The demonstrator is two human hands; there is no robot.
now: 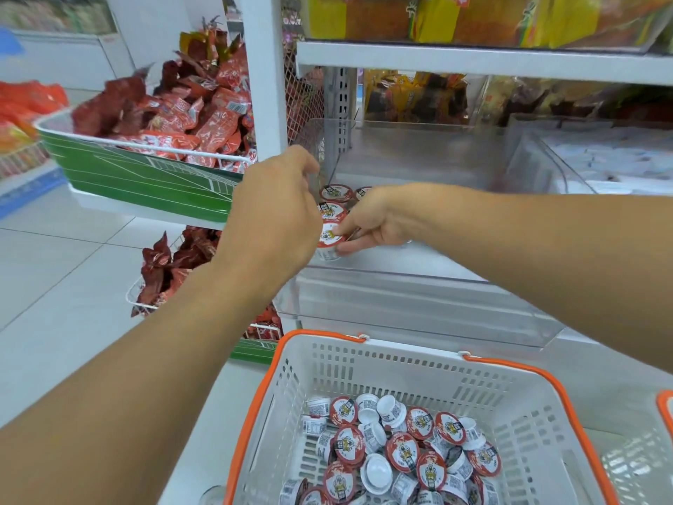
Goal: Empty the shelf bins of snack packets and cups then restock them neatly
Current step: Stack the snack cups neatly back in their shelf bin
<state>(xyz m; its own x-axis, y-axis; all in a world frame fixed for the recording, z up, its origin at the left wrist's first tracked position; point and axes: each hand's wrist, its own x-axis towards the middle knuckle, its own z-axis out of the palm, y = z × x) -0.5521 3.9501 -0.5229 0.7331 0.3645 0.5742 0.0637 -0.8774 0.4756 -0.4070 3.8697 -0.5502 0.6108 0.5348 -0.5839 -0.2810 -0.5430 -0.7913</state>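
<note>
A clear plastic shelf bin (pixel 418 304) holds a few small cups with red-and-white lids along its left side, among them one at the back (pixel 335 191). My right hand (pixel 378 222) pinches the nearest cup (pixel 329 238) by its rim inside the bin. My left hand (pixel 276 209) hovers over the same cups with fingers curled; what it holds is hidden. Below, a white basket with orange rim (pixel 320 362) contains several loose cups (pixel 400 453).
Green-fronted wire bins of red snack packets (pixel 189 118) hang on the left shelf end, with more packets (pixel 171 264) lower down. Yellow and brown packets fill the upper shelves (pixel 473 20). A second clear bin (pixel 601 162) sits at right. A second basket's edge (pixel 664 406) shows far right.
</note>
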